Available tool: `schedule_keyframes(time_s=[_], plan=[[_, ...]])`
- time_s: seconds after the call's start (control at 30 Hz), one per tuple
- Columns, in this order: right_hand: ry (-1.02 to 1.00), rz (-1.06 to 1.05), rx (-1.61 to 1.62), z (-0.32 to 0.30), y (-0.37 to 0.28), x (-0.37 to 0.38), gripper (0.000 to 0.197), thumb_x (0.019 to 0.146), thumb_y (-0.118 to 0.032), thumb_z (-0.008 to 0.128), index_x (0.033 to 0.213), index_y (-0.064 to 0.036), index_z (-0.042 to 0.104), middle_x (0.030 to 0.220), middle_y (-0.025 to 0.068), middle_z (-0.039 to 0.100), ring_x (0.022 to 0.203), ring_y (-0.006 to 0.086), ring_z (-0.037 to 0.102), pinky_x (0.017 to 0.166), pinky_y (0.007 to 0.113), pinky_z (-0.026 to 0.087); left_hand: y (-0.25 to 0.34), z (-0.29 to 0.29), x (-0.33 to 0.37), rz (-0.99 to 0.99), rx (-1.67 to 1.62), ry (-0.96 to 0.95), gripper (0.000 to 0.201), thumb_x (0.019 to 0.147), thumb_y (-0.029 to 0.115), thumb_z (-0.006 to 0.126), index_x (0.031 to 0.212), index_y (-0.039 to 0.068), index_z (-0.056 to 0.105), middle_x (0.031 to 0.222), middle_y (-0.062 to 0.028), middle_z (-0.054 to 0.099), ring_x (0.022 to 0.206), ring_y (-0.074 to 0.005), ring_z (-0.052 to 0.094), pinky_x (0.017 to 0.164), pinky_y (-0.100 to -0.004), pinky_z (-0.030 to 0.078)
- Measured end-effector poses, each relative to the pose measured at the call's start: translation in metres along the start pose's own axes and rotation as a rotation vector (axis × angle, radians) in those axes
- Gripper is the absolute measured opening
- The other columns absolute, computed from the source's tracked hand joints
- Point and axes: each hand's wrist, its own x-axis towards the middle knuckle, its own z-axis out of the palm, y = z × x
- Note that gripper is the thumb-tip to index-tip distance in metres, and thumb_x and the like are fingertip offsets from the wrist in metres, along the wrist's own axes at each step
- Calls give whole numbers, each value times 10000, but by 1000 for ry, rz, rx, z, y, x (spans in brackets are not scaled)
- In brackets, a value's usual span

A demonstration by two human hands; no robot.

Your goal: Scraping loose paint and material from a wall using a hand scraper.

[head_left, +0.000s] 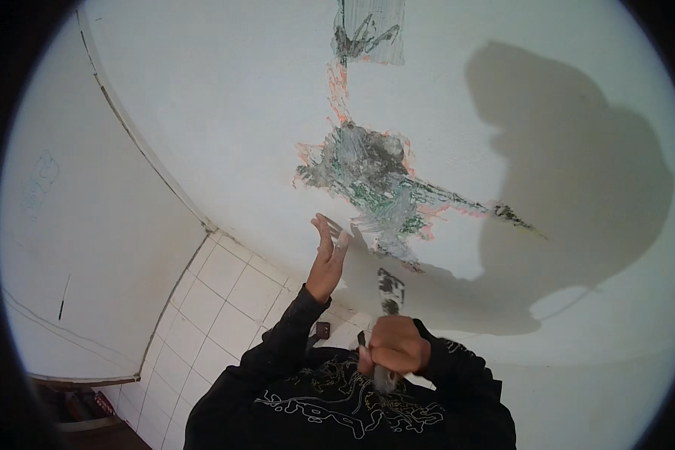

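My left hand point(328, 261) is raised beside the white wall, its fingers stretched out and holding nothing. I cannot tell whether the fingertips touch the wall. In my right hand point(399, 346), closed in a fist in front of my chest, is a putty knife point(391, 292). Its flat blade points up toward the wall and carries dark and whitish smears. Most of the handle is hidden by the fingers. Above both hands spreads a rough patch point(364, 161) of grey filler with green and orange-pink scraped paint; a narrow scraped streak point(457, 199) runs from it to the right.
Higher up, another greyish patch point(382, 45) marks the wall. White tiles point(225, 315) cover the floor along the wall's foot. A small dark reddish object point(322, 330) lies near my left sleeve. At lower left stands a shelf-like box point(86, 424) with things in it.
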Motion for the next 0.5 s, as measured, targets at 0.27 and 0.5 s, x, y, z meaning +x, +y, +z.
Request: schedule_keyframes(time_s=[0.27,0.5], plan=[[-151,147,57,6,14,-43,87,697,-71,645,693,-52,561,666,77,562,581,233,572,501,318,433,9,5,1,39,-38,-31,732,949,324,381,1366,-32,-104,1413,-266,-172,1322,-264,-192,1076,-336,-24],[-556,679,-91,10,2,-21,239,602,-22,637,532,-94,419,497,49,390,401,217,432,476,345,431,4,-1,2,-43,-80,-37,716,954,322,368,1368,-31,-97,1422,-257,-158,1322,-260,-196,1077,-327,-14]])
